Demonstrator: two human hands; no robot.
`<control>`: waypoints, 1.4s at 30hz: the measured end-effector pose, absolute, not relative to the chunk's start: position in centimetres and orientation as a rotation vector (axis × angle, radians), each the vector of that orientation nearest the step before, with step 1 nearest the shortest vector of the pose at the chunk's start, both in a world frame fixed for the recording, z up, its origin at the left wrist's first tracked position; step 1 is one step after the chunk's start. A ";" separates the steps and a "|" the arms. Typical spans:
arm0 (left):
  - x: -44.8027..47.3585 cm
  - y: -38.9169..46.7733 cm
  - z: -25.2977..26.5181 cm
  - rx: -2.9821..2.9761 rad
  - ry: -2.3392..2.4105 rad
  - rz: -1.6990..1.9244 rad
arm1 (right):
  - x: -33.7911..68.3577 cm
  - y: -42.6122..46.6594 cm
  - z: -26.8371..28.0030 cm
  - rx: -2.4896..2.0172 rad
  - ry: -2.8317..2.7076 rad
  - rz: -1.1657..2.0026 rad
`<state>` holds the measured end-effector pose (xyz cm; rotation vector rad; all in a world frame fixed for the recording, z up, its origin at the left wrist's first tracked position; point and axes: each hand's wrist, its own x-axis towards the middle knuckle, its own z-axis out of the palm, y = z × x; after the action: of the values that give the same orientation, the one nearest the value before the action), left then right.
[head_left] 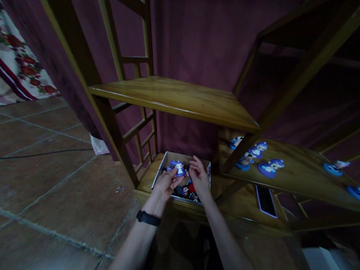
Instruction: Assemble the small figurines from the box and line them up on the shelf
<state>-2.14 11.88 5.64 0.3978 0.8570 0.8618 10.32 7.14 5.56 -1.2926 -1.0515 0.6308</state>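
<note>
In my left hand (165,182) is a small purple-and-white figurine (179,169) on a purple base, gripped between thumb and fingers above a cardboard box (156,174). My right hand (199,178) hovers over the right side of that box, its fingers apart and slightly bent, with nothing visible in them. Inside the box lie several more figurines (185,190) in black, red and purple, partly covered by my hands. The box sits on the bottom board (145,185) of a wooden shelf unit.
Above the box spans a wooden shelf board (175,97). To the right, a lower shelf (297,164) bears several figurines (271,167) on round bases. A phone (266,201) lies on the bottom board. A slanted wooden post (288,75) stands between the sections. A black cable (43,155) crosses the tiled floor.
</note>
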 end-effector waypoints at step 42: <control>-1.8 11.7 5.2 0.419 0.933 0.899 | 11.3 7.9 0.9 -1.457 -1.042 0.820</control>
<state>-1.82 11.74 5.23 0.4191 0.9328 0.8991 11.29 7.85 0.92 -1.4566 -1.0425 0.8204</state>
